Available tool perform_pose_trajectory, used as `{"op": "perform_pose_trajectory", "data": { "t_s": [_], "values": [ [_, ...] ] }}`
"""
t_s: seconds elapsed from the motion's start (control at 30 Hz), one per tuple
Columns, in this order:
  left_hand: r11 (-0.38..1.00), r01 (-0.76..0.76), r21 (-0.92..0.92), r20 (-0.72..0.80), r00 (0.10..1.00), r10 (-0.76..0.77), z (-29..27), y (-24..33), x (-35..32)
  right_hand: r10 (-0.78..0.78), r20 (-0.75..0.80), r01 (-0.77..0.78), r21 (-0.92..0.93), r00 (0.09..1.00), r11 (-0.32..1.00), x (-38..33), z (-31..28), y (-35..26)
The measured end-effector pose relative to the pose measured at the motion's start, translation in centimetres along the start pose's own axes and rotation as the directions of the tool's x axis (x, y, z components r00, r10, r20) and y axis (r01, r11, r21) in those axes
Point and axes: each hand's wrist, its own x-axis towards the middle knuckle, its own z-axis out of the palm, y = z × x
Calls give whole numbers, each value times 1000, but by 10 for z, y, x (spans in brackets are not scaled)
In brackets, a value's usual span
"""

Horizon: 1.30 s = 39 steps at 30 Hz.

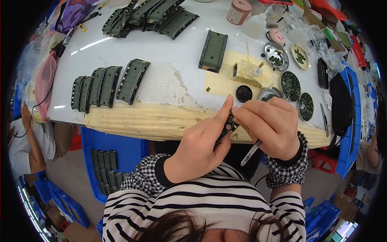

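Close to the table's front edge, my left hand (pixel 197 147) is closed around a dark green plastic model part (pixel 228 127), its thumb raised along the top. A small round brownish piece shows on the part's side; the rest is covered by my fingers. My right hand (pixel 272 127) meets it from the right, thumb and fingertips pinched together at the part's upper end. A slim silver metal tool (pixel 251 153), perhaps tweezers, sticks out below my right palm. Whatever sits between the right fingertips is too small to make out. Just beyond my hands stands a round black dish (pixel 243 94).
Similar green ribbed parts stand in a row (pixel 96 86) at left and in a pile (pixel 149 18) at the back. Tins of small green pieces (pixel 290 86) are at right, near a yellow taped block (pixel 248 73). Below left, a blue tray (pixel 135 145) holds more parts.
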Motion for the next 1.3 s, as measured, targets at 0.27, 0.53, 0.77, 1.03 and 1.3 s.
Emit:
{"op": "perform_pose_trajectory", "data": {
  "t_s": [0.27, 0.53, 0.77, 1.03, 1.3],
  "values": [
    [997, -30, -68, -49, 998, 27, 6, -1, 2, 137, -128, -116, 158, 982, 981, 1, 8, -9],
    [997, -33, -68, -53, 998, 30, 4, -1, 2, 219, -167, -171, 263, 961, 950, 3, 6, -15],
    [995, -93, -28, -71, 993, 91, 6, -1, 2, 188, -136, -147, 265, 973, 953, 4, 5, -16],
    [962, 31, -272, -3, 999, -33, 0, -7, -1, 266, -136, -205, 346, 954, 916, 6, -1, -21],
    [768, 200, -608, 160, 979, -128, -9, -10, -2, 508, -272, -405, 357, 817, 842, -7, -12, -16]
  ]
}}
